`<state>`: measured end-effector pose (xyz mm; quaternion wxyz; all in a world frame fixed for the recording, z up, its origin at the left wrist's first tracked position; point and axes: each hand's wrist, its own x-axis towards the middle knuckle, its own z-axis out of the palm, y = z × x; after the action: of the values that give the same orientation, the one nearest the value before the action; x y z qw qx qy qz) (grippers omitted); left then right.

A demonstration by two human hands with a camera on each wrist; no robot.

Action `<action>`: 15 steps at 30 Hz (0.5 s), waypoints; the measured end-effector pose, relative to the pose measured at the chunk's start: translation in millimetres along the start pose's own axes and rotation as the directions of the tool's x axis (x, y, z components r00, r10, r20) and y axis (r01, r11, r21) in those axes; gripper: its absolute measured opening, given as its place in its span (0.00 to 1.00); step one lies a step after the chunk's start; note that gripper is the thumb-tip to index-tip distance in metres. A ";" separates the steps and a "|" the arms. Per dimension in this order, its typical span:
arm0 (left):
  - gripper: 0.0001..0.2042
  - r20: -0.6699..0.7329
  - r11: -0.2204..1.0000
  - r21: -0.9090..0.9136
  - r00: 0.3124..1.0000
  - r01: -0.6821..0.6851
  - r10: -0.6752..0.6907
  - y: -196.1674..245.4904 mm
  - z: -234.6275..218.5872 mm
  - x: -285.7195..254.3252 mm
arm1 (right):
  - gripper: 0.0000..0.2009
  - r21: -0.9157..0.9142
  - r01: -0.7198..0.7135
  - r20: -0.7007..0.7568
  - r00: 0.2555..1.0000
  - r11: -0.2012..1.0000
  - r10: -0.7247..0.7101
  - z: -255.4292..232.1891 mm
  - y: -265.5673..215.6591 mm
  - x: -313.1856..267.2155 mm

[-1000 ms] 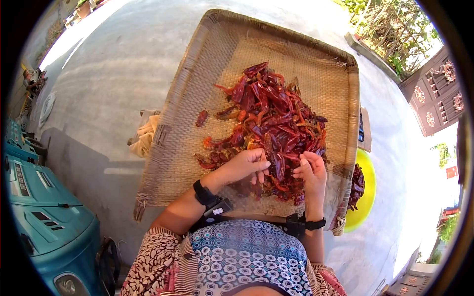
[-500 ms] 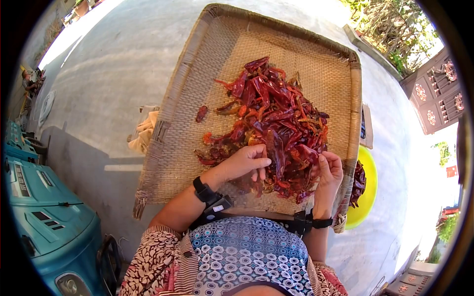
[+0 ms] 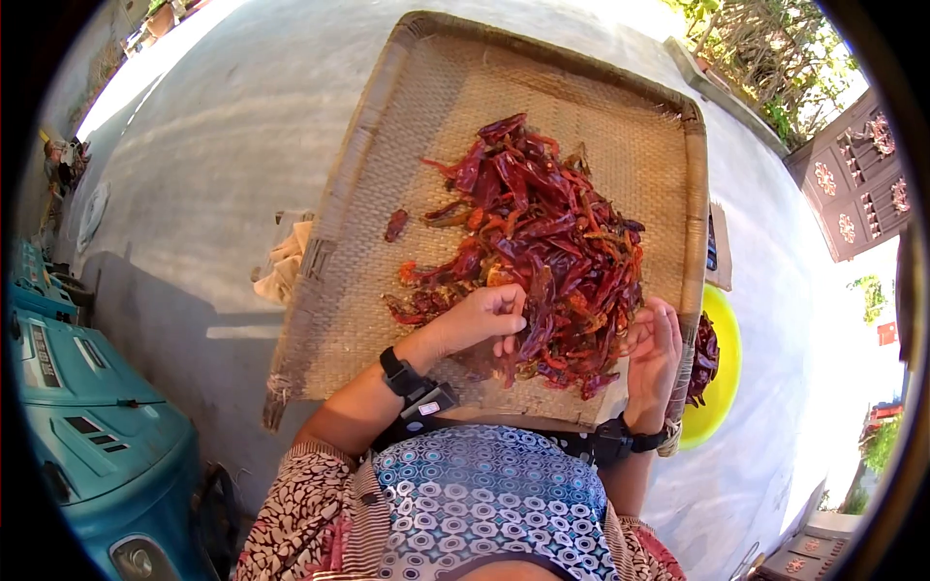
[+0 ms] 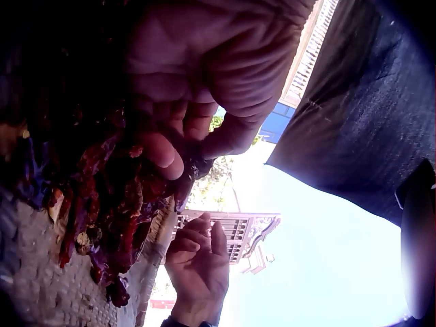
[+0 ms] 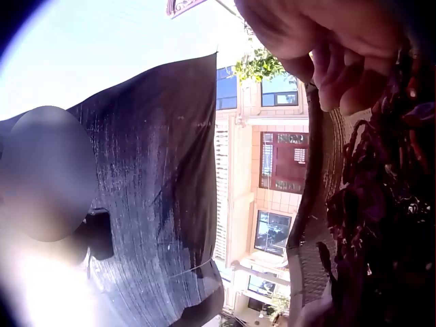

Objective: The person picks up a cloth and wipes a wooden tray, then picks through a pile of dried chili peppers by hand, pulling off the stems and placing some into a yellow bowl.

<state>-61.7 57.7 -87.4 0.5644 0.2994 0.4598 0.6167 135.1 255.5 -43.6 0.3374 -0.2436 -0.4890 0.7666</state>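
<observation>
In the head view, a heap of dried red chilies point(image 3: 557, 223) lies in a large woven tray point(image 3: 363, 242). My left hand point(image 3: 477, 324) is over the near side of the heap and pinches a long dark red chili point(image 3: 540, 308) between thumb and fingers. That grip also shows in the left wrist view, where the stem end of the chili point(image 4: 199, 167) is dark between the fingertips. My right hand point(image 3: 655, 356) hovers by the heap's right edge, close to the tray's right rim. Its fingers are loosely bent, with nothing seen between them.
Right of the tray stands a yellow-green basin point(image 3: 719, 387) with more dark red chilies point(image 3: 703, 363). A teal vehicle point(image 3: 107, 426) is at the left. Beige cloth point(image 3: 284, 261) lies by the tray's left rim. One loose chili point(image 3: 396, 225) sits apart from the heap.
My right hand has moved rightward, away from the left hand, to the heap's right edge. The left hand stays nearly in place with its chili, which now leans more.
</observation>
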 end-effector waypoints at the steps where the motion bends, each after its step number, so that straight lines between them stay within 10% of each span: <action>1: 0.09 0.017 1.000 0.022 1.000 0.009 -0.009 1.2 -0.5 0.4 | 0.13 -0.129 -0.030 0.081 0.996 0.991 0.041 19.9 0.5 -3.1; 8: 0.07 0.036 0.989 0.126 0.996 0.076 -0.081 1.3 0.3 0.3 | 0.11 -0.651 0.199 0.349 0.935 0.733 0.056 78.0 20.1 0.8; 15: 0.08 0.006 0.993 0.094 0.998 0.065 -0.066 6.0 5.1 -1.2 | 0.09 -0.260 -0.012 0.125 0.991 0.966 0.046 45.3 5.9 3.7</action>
<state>-59.4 58.0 -79.8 0.5719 0.3130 0.4952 0.5742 99.1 230.1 -30.9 0.2590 -0.2424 -0.6019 0.7154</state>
